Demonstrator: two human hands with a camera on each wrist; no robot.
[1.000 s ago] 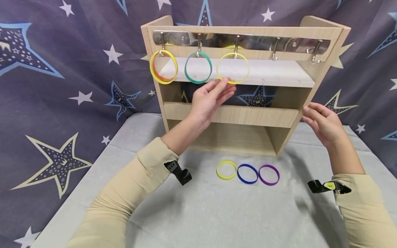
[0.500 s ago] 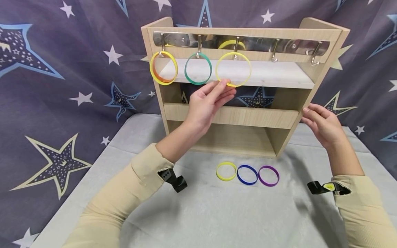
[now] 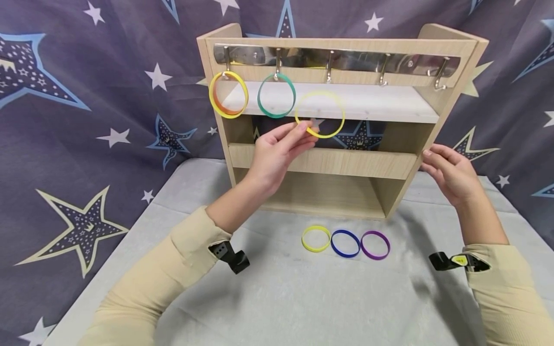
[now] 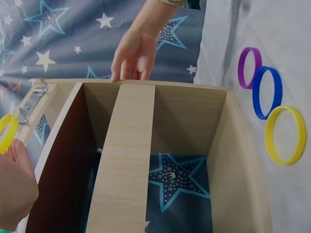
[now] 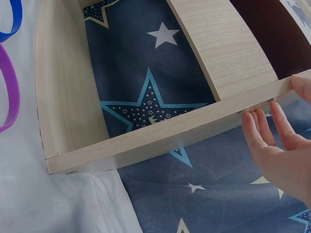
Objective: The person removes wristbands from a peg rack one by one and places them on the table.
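Observation:
My left hand [image 3: 279, 151] pinches a thin yellow wristband [image 3: 325, 136] between thumb and fingers, at its lower left edge. The band stands upright, just below the third hook [image 3: 329, 69] of the metal hook rail [image 3: 298, 56]. Two wristbands, a yellow one [image 3: 246, 93] and an orange one [image 3: 222, 107], hang together from the first hook; a green wristband [image 3: 258, 96] hangs from the second. My right hand [image 5: 282, 150] touches the right side panel of the wooden shelf [image 5: 146, 138], thumb at the front edge and fingers nearly straight against the outer face.
On the grey cloth in front of the shelf lie a yellow wristband [image 3: 315, 250], a blue one [image 3: 345, 255] and a purple one [image 3: 375, 258] in a row. The two right hooks [image 3: 383, 72] carry nothing. A star-patterned curtain [image 3: 108, 144] stands behind.
The yellow wristband in my left hand has come down from the third hook, toward me and slightly left. My right hand stays on the shelf's side.

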